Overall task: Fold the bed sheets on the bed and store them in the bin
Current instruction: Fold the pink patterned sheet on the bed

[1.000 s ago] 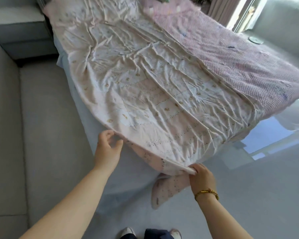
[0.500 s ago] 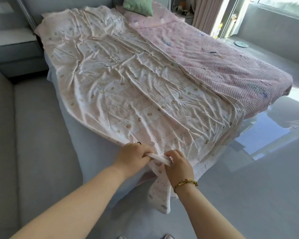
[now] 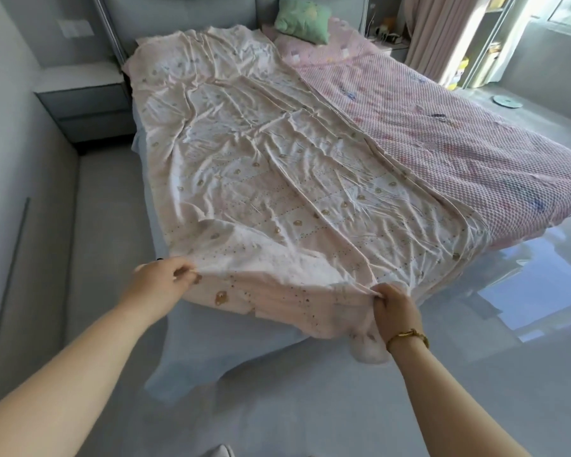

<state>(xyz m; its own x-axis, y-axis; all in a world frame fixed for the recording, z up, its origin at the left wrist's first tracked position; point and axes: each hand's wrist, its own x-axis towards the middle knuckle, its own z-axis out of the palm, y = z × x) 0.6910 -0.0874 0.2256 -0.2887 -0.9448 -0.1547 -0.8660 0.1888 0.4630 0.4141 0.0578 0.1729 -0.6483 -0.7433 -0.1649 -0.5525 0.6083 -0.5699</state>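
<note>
Half a second ago your two hands were bunched together at the middle of the foot edge; now they have drawn apart, and the near hem of the pale printed sheet (image 3: pixel 277 179) is stretched between them; that reads as the set-up for a first fold, with the sheet otherwise spread flat and creased over the left half of the bed (image 3: pixel 192 344). Your left hand (image 3: pixel 160 285) is closed in a pinch on the left part of the hem; your right hand (image 3: pixel 394 310) is clenched on the right part, with a loose tail of cloth hanging below it toward the floor (image 3: pixel 310 407).

To my eye the folding has barely begun; nothing is doubled over yet, and no bin is in view, so storing is some way off.

Beside the sheet, touching its right edge, lies the pink chequered blanket (image 3: pixel 459 143); carry the hem up the bed and it may drag that edge along. The green pillow (image 3: pixel 302 18) sits at the head, just beyond the sheet's far corner; a grey nightstand (image 3: pixel 83 103) stands left of the bed, well clear.
</note>
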